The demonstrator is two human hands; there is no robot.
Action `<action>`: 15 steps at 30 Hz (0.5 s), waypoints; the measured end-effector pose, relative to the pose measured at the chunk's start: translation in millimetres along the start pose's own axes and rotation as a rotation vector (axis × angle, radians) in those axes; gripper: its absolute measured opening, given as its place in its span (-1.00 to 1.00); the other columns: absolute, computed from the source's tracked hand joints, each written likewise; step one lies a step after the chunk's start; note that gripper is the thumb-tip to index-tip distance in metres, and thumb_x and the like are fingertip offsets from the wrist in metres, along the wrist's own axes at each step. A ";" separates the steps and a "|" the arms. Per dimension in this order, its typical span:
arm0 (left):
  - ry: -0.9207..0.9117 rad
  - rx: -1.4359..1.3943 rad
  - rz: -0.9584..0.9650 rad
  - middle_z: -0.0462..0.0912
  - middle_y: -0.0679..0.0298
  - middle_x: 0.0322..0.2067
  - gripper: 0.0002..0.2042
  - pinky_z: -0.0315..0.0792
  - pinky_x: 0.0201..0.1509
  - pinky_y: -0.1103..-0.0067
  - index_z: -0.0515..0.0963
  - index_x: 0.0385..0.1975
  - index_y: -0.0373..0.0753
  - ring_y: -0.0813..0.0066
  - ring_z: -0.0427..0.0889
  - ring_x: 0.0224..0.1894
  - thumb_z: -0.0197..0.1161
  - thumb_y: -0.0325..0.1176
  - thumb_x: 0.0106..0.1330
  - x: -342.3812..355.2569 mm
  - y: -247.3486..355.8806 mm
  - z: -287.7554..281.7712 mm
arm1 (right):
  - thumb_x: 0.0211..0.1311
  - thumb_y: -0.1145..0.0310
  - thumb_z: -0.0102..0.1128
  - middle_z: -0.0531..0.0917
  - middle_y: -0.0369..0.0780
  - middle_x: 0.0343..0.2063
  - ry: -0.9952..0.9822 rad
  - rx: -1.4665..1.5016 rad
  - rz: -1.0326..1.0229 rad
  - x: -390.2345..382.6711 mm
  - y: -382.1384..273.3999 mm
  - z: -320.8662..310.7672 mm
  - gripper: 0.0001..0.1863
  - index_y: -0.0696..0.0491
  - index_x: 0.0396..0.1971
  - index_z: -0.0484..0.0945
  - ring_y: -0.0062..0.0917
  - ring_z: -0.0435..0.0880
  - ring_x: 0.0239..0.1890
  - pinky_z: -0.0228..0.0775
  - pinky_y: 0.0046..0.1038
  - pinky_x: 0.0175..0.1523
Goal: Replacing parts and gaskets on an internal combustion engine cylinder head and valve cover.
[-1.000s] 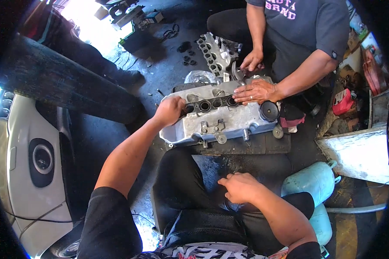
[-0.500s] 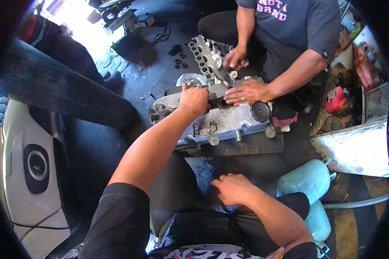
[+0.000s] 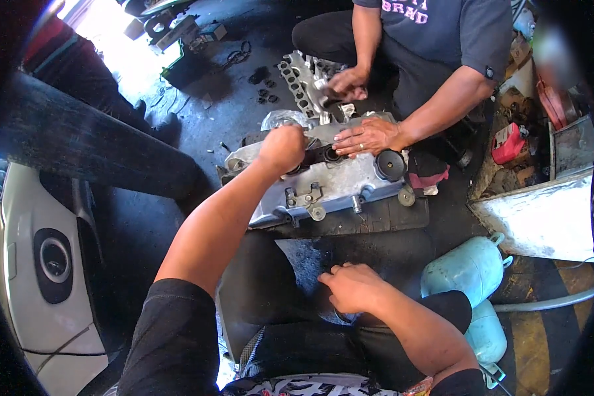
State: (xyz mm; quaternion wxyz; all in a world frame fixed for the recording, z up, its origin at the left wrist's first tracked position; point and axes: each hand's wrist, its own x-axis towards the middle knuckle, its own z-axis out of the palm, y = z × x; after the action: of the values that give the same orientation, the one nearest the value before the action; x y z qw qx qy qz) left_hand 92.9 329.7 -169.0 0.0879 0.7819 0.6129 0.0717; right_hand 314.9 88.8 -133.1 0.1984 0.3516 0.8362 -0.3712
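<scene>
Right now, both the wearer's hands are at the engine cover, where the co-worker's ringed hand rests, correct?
Not both: in the head view, only the left hand is at the engine cover, where the co-worker's ringed hand rests; the right hand is away from it.

Dark, stained floor [image 3: 198, 122] is extending across the workspace. Strong white light [image 3: 115, 43] is flooding in at far left and is glaring off the floor there. A thick dark column [image 3: 105, 142] is slanting across the left side. At near left, pale car bodywork [image 3: 23, 264] is showing a round lamp [image 3: 55, 260]. At right, a white-sided container [image 3: 541, 214] is holding mixed clutter. At near right, a turquoise tank [image 3: 462, 267] is resting, and a grey hose [image 3: 554, 301] is crossing worn yellow floor stripes [image 3: 529, 343].
</scene>
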 end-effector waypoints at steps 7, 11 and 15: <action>-0.237 -0.079 0.003 0.76 -0.03 -0.34 -0.69 0.59 -0.04 0.18 0.76 -0.27 -0.16 -0.08 0.75 -0.21 0.19 -0.08 0.40 -13.9 28.3 -16.8 | 0.19 0.37 0.19 0.69 -0.01 -0.02 0.093 0.001 -0.015 -4.4 9.4 10.6 -0.58 0.08 0.08 0.61 -0.06 0.70 0.06 0.59 -0.05 0.13; -0.533 0.066 0.131 0.79 -0.01 -0.16 -0.72 0.62 0.04 0.23 0.78 -0.18 -0.14 0.01 0.77 -0.03 0.20 -0.19 0.29 6.3 0.0 9.3 | 0.19 0.37 0.19 0.69 -0.01 0.00 0.063 -0.011 -0.049 6.2 1.5 6.6 -0.56 0.07 0.11 0.61 -0.08 0.70 0.08 0.58 -0.07 0.15; -0.513 0.005 -0.012 0.79 0.02 -0.11 -0.71 0.61 0.07 0.23 0.79 -0.16 -0.10 0.03 0.76 0.00 0.19 -0.24 0.25 9.4 18.0 8.8 | 0.20 0.38 0.19 0.69 -0.01 0.01 0.059 -0.008 -0.032 2.5 5.6 6.7 -0.54 0.07 0.13 0.60 -0.09 0.69 0.10 0.56 -0.07 0.18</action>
State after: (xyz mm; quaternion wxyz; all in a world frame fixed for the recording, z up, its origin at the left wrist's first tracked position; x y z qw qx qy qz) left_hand 114.1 334.2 -173.5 0.2391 0.7711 0.5753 -0.1312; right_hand 317.8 87.5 -141.6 0.1692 0.3479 0.8488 -0.3605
